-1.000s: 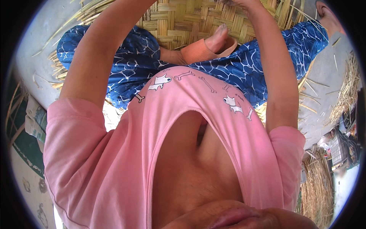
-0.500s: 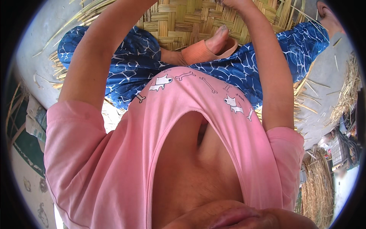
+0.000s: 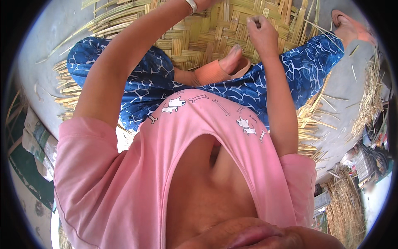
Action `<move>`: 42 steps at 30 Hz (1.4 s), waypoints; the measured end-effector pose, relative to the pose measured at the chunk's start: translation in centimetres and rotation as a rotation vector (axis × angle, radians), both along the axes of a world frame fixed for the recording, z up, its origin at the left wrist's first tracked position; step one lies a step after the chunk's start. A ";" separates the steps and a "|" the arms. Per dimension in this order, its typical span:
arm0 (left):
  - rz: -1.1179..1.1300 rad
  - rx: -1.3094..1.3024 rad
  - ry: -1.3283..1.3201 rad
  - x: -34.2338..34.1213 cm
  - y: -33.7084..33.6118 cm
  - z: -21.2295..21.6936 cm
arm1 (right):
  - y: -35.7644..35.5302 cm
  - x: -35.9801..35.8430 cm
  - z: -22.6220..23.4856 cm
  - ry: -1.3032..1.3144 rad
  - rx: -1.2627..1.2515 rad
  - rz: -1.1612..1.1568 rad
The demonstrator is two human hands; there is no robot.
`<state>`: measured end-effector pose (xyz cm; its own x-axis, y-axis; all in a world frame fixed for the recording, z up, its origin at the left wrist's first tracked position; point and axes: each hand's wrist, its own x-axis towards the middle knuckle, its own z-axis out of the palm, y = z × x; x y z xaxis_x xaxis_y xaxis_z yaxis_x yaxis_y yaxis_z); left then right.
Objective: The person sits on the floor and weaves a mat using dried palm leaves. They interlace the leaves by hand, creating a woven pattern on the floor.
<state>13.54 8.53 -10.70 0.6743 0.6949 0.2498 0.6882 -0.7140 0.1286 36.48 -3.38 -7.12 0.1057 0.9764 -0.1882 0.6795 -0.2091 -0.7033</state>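
Note:
A woven mat of flat yellow-green plant strips (image 3: 188, 39) lies across the floor in front of me, its upper part cut off by the view's edge. Over its right half is my right hand (image 3: 264, 35), fingers curled toward the thumb in a loose fist; no strip shows in it. My left hand (image 3: 206, 3) reaches over the mat at the top edge. Only its wrist, with a pale bracelet (image 3: 191, 6), and part of the back show, so its fingers are out of sight. Loose strip ends (image 3: 112, 23) stick out from the mat's left side.
My foot in an orange slipper (image 3: 213, 71) rests on the mat between my blue-patterned trouser legs; the other slippered foot (image 3: 352, 29) is at far right. Loose straw (image 3: 369, 99) lies on the grey floor. A standing straw bundle (image 3: 344, 207) and clutter are at lower right.
My right hand has come back toward me from the top edge into view, away from the left hand. The left forearm has shifted right, bringing its bracelet into sight.

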 end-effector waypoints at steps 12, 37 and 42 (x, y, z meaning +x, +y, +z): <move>0.030 0.109 0.053 0.4 -5.9 1.8 | 6.0 3.0 -1.3 -0.514 0.536 0.112; 0.591 -0.124 0.045 -4.4 -3.4 1.8 | 6.3 2.2 -4.6 -0.738 0.416 0.196; 0.652 -0.303 -0.103 -4.4 -2.8 2.5 | 6.7 1.8 -5.7 -0.736 0.414 0.132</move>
<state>9.15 5.74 -8.22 0.0825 0.9963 0.0226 0.9356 -0.0853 0.3426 38.25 3.34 -12.83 -0.0582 0.9643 0.2584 0.9939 0.0803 -0.0756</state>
